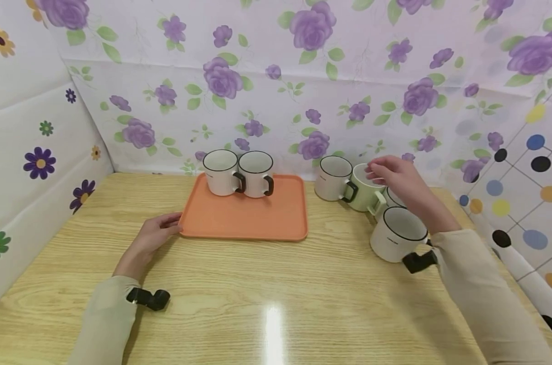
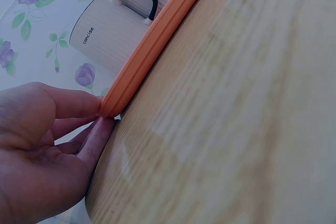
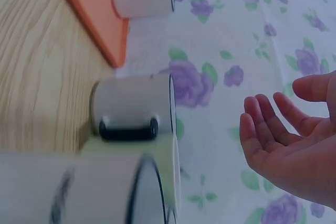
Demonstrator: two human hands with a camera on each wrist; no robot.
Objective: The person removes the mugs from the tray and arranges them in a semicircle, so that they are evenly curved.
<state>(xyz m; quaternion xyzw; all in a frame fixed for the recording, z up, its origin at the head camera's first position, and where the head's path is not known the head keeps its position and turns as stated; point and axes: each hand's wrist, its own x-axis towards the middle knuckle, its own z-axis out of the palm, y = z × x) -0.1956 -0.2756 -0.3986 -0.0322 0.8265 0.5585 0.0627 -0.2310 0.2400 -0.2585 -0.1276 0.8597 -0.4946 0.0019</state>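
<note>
My left hand (image 1: 154,235) pinches the near left corner of an orange tray (image 1: 239,218). The left wrist view shows fingertips on both sides of the tray's rim (image 2: 131,74). Two white mugs (image 1: 220,175) with black rims and black handles stand side by side at the back of the tray. Over a light green mug (image 1: 363,195) hovers my right hand (image 1: 394,177), its fingers loosely bent and nothing held. In the right wrist view, that hand (image 3: 294,135) is apart from the mug rims. The green mug stands right of a white mug (image 1: 333,180).
A larger white mug (image 1: 397,235) stands nearest on the right, under my right forearm. Another white mug (image 1: 391,196) is mostly hidden behind it. Flowered cloth (image 1: 267,101) rises behind the wooden table (image 1: 221,294), with a dotted cloth (image 1: 531,213) at right.
</note>
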